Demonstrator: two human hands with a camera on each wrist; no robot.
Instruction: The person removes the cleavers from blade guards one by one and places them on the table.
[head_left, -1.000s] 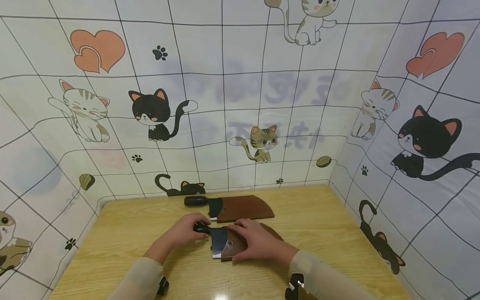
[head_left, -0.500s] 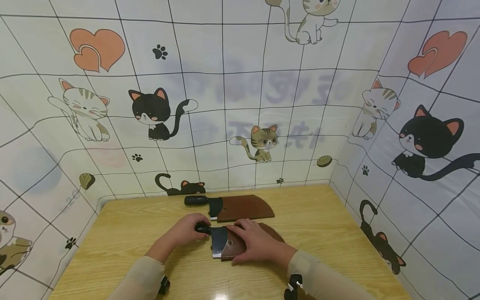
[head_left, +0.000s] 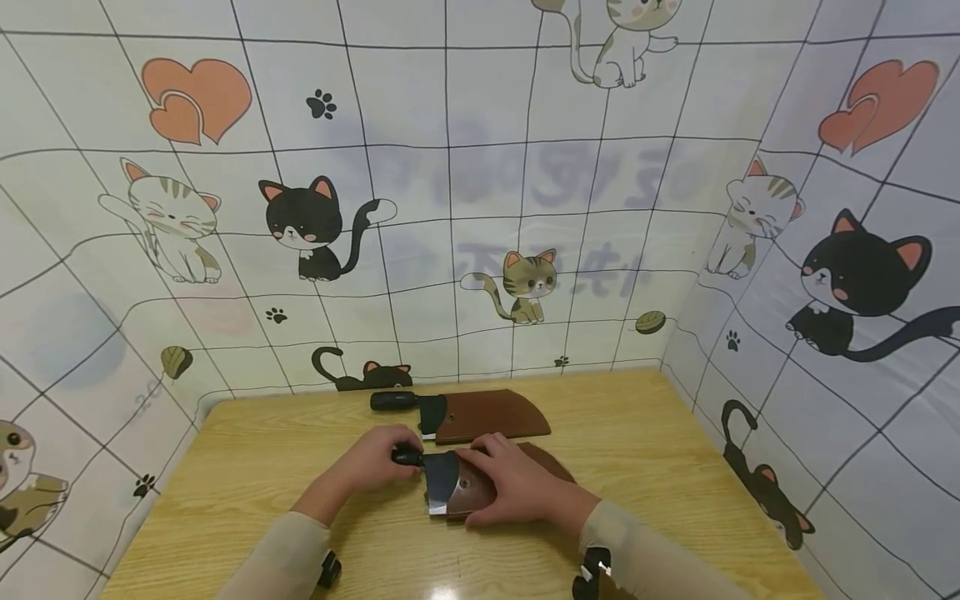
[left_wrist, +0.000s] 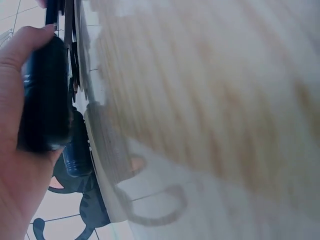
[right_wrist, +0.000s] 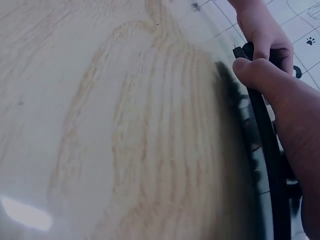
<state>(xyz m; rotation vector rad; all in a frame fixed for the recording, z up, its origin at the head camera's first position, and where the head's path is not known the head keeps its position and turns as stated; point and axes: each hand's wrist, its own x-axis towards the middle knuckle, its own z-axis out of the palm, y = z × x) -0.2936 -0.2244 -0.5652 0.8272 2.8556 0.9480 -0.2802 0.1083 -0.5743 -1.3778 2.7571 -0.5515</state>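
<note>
In the head view, my left hand [head_left: 380, 458] grips the black handle [head_left: 407, 455] of the nearer cleaver, whose dark blade [head_left: 441, 482] shows beside the sheath. My right hand [head_left: 521, 482] lies over its brown leather sheath [head_left: 467, 493] and holds it, thumb at the near edge. The left wrist view shows the handle [left_wrist: 46, 95] in my curled left hand [left_wrist: 17, 165]. Seen edge-on in the right wrist view, the sheath [right_wrist: 267, 145] is under my right thumb [right_wrist: 255, 72], with a dark shadow beside it on the table. The sheath's tip end is partly hidden by my right hand.
A second cleaver in a brown sheath [head_left: 491, 415] lies just behind, its black handle [head_left: 393, 401] to the left. Both rest at the wooden table [head_left: 247, 467], which meets a cat-patterned cloth wall [head_left: 420, 317] at the back and sides.
The nearer cleaver and its sheath have shifted slightly to the right and a little upward in the head view. Both hands keep the same hold; the farther cleaver has not moved.
</note>
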